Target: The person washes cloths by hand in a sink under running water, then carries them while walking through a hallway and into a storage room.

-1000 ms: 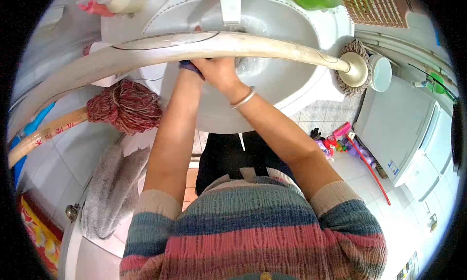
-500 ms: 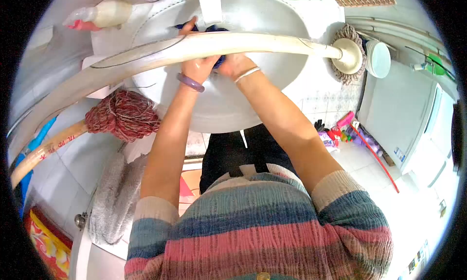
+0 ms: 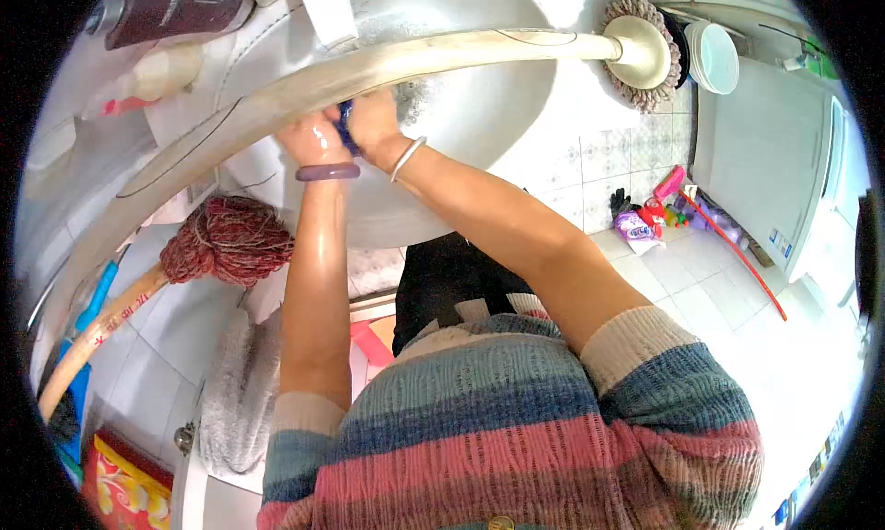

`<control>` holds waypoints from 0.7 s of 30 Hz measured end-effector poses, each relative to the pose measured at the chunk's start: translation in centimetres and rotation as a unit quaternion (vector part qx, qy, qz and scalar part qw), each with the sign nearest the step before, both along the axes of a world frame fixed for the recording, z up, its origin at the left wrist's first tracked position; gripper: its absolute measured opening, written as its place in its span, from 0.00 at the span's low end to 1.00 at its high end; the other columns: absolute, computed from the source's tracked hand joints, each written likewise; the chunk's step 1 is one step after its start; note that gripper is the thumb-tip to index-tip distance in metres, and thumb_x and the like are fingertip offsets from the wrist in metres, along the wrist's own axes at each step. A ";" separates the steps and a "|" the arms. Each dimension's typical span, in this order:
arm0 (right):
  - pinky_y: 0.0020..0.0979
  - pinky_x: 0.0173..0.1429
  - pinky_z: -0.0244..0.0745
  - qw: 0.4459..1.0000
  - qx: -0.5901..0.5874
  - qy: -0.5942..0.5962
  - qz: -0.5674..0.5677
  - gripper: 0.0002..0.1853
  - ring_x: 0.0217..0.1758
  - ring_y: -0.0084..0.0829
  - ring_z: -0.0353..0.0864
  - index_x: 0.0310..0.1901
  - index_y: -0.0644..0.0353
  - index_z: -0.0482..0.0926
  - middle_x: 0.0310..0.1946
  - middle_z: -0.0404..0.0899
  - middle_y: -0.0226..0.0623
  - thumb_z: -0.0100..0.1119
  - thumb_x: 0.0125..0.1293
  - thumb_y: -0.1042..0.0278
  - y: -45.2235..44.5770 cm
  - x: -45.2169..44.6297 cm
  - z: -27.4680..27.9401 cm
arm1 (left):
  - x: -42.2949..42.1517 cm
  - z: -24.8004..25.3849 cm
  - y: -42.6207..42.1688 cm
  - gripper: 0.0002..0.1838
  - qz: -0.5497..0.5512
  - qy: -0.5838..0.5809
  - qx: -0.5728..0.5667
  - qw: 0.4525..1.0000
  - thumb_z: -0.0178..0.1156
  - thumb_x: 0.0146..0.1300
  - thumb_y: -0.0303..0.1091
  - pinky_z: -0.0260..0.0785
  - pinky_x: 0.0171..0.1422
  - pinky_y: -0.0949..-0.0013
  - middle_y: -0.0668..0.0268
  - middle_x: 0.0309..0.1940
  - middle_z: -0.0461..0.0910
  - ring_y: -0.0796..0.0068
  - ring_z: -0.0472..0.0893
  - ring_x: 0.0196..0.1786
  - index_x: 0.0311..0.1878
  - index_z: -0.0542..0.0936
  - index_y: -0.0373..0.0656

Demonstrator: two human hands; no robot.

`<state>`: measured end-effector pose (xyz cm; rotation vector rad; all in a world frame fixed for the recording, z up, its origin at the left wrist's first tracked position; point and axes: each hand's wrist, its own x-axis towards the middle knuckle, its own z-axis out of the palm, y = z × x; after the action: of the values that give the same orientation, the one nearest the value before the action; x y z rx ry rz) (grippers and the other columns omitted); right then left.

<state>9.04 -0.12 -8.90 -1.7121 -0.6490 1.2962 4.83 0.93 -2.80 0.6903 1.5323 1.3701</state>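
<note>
A wet, dark blue cloth (image 3: 348,129) is squeezed between my two hands over the left part of a white washbasin (image 3: 512,147). My left hand (image 3: 312,141), with a purple bangle at the wrist, is closed on it from the left. My right hand (image 3: 376,129), wearing a pale bangle, grips it from the right. Both hands look wet, and a pale mop handle (image 3: 442,64) crossing the view hides part of the fingers. Water with bubbles or ripples shows in the basin beyond my right hand. The white tap (image 3: 324,12) stands above the hands.
The pale handle ends in a grey-brown mop head (image 3: 638,55) at right. A maroon mop head (image 3: 230,242) hangs at left, near a grey towel (image 3: 238,392). A brown bottle (image 3: 180,14) and a pump bottle (image 3: 159,74) lie upper left. White buckets (image 3: 714,58) stand right.
Both hands have moved left and slightly down within the basin, carrying the blue cloth. The fingers of my left hand, earlier partly extended, are now closed. The camera view has shifted.
</note>
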 end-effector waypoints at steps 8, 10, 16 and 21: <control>0.49 0.38 0.71 0.952 0.185 -0.206 0.134 0.13 0.30 0.57 0.75 0.31 0.70 0.74 0.26 0.75 0.60 0.50 0.58 0.65 0.1 0.6 0.4 | -3.4 -2.3 0.3 0.15 0.030 -0.237 -0.100 0.966 0.46 0.63 0.40 0.61 0.31 0.74 0.74 0.13 0.63 0.78 0.66 0.22 0.21 0.70 0.46; 0.50 0.37 0.72 0.933 0.249 -0.217 0.145 0.13 0.29 0.57 0.75 0.30 0.70 0.74 0.25 0.75 0.59 0.50 0.58 0.65 0.0 1.5 1.4 | -4.1 -1.8 0.1 0.19 0.020 -0.354 -0.104 0.929 0.42 0.65 0.46 0.65 0.36 0.72 0.74 0.13 0.64 0.77 0.68 0.24 0.22 0.70 0.46; 0.32 0.43 0.74 0.957 0.131 0.210 0.152 0.24 0.37 0.35 0.79 0.50 0.70 0.70 0.34 0.80 0.43 0.61 0.54 0.65 0.1 6.7 4.0 | -5.6 0.8 -0.8 0.23 -0.059 -0.292 -0.129 0.946 0.48 0.63 0.40 0.62 0.60 0.60 0.59 0.53 0.71 0.64 0.69 0.56 0.58 0.66 0.38; 0.28 0.50 0.70 0.943 0.028 0.294 0.151 0.23 0.46 0.30 0.74 0.52 0.68 0.70 0.44 0.75 0.39 0.60 0.53 0.74 -0.9 11.6 7.1 | -5.5 1.7 -1.8 0.22 -0.239 0.034 -0.075 0.967 0.62 0.51 0.22 0.65 0.49 0.76 0.64 0.41 0.77 0.77 0.74 0.43 0.52 0.73 0.35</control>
<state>20.68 -1.05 -1.83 -1.1088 -0.5916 1.8771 -0.62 -0.83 -1.11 0.9448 1.3868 0.8672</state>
